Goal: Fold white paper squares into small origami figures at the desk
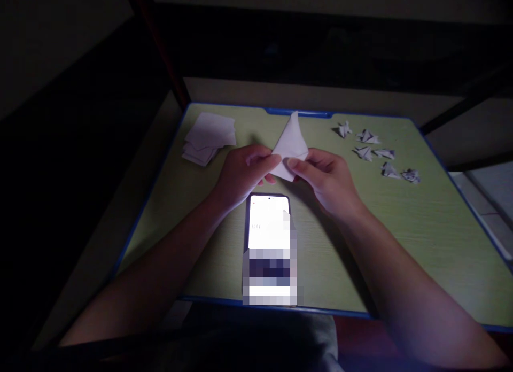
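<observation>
A: Which parts of your working area are hidden, cut off or hard to make out?

B: Your left hand (246,171) and right hand (326,177) both grip the folded white paper (292,139), thumbs on its upper face; the fingers beneath are mostly covered, so their exact placing cannot be told. The near part of the phone (268,222) is masked by coloured blocks, and the far part of its screen glares almost white. Your right forearm leaves the view at the near right, the white objects (487,201) beyond the table's right edge are cut off, and the background is too dark to read

A: Where is the paper you grip, and how does it point?

B: It lies between your two hands, over the far middle of the green table (380,243), on the far side of the phone. Its narrow tip points far and its wide part lies toward you; the long axis runs near to far, leaning slightly right. Whether it touches the tabletop cannot be told. To the far left lies a stack of paper (209,134); to the far right, six small crumpled-looking paper pieces (388,170), their folds too small to trace
</observation>
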Motion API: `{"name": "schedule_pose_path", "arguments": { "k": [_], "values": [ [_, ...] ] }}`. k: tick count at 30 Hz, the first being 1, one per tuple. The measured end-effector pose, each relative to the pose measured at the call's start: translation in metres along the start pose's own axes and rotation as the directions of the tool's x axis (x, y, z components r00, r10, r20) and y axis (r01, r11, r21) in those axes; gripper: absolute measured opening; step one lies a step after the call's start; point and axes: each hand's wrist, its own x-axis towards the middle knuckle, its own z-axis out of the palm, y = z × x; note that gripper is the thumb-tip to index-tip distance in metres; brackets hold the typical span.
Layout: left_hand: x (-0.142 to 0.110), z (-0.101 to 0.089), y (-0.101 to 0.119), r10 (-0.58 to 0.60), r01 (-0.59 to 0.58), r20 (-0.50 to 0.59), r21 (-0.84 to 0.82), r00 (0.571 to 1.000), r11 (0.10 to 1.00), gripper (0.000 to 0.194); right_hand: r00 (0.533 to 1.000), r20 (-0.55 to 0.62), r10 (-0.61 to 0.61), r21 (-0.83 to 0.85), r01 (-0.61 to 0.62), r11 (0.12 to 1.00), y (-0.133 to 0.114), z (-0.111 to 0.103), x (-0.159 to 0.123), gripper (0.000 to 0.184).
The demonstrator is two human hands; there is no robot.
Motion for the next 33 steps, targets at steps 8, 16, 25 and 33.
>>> {"name": "schedule_pose_path", "arguments": {
  "k": [8, 16, 25, 33],
  "values": [
    [-0.0007, -0.0018, 0.0032, -0.027, 0.026, 0.018, 0.046, 0.999, 0.999, 0.017, 0.997, 0.008, 0.082, -0.003, -0.082, 0.997, 0.0039, -0.0001, 0.0013, 0.026],
    [0.0001, -0.0011, 0.0019, -0.026, 0.023, 0.032, 0.092, 0.999, 0.995, 0.017, 0.999, 0.001, 0.044, -0.003, -0.044, 0.999, 0.0015, -0.0006, 0.0014, 0.032],
    [-0.0023, 0.0000, 0.0028, -0.017, 0.012, 0.058, 0.083, 0.998, 0.997, 0.020, 0.997, -0.068, -0.035, -0.039, 0.032, 0.999, 0.0063, -0.0011, 0.0025, 0.039],
    [-0.0029, 0.0014, 0.0033, -0.015, 0.010, 0.072, 0.062, 0.997, 0.998, 0.018, 0.993, -0.093, -0.070, -0.057, 0.065, 0.996, 0.0030, -0.0007, 0.0015, 0.039]
  ]
}}
